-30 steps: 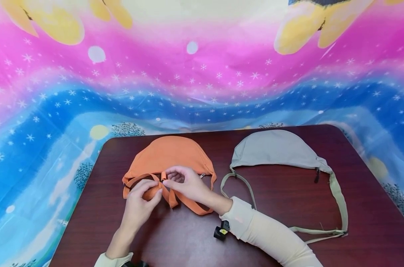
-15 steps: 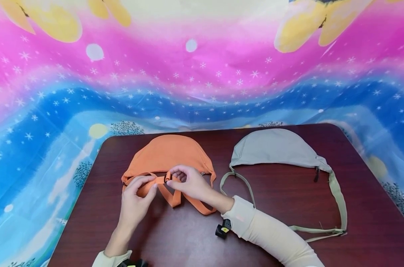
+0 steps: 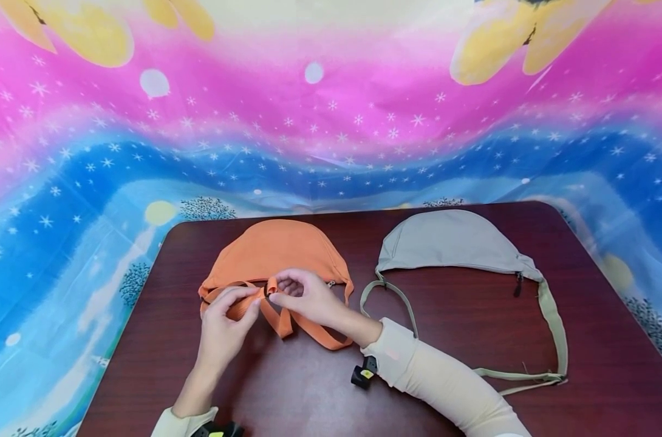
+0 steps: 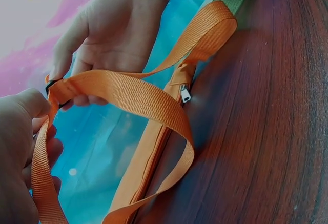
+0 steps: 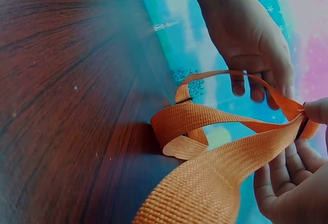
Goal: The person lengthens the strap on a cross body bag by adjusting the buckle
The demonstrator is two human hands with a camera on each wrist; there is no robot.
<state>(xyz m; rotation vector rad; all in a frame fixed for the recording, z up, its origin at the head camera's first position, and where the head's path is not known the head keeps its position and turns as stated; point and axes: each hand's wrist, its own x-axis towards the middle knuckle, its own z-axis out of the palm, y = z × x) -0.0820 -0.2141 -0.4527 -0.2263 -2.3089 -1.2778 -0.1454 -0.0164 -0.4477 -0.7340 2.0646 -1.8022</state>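
An orange waist bag (image 3: 279, 250) lies on the table with its flat zipped edge toward me. Over that edge my left hand (image 3: 221, 331) pinches the orange webbing strap (image 4: 138, 97) between thumb and fingers. Close beside it, my right hand (image 3: 316, 301) pinches the strap at a small black slider buckle (image 4: 49, 86), thumb against it. Strap loops through the buckle and hangs in curves below both hands, as the right wrist view also shows. A silver zipper pull (image 4: 185, 94) dangles at one end of the bag's zip.
To the right lies a grey-beige waist bag (image 3: 451, 243) with its pale green strap (image 3: 555, 328) spread toward the front. The dark red-brown table (image 3: 309, 394) ends at a colourful printed cloth (image 3: 320, 152) behind. Wrist cameras sit on both sleeves.
Half a second ago my right hand and the buckle had shifted slightly right, with the strap stretched between the hands. Now they are back nearer my left hand. Both bags stay in place.
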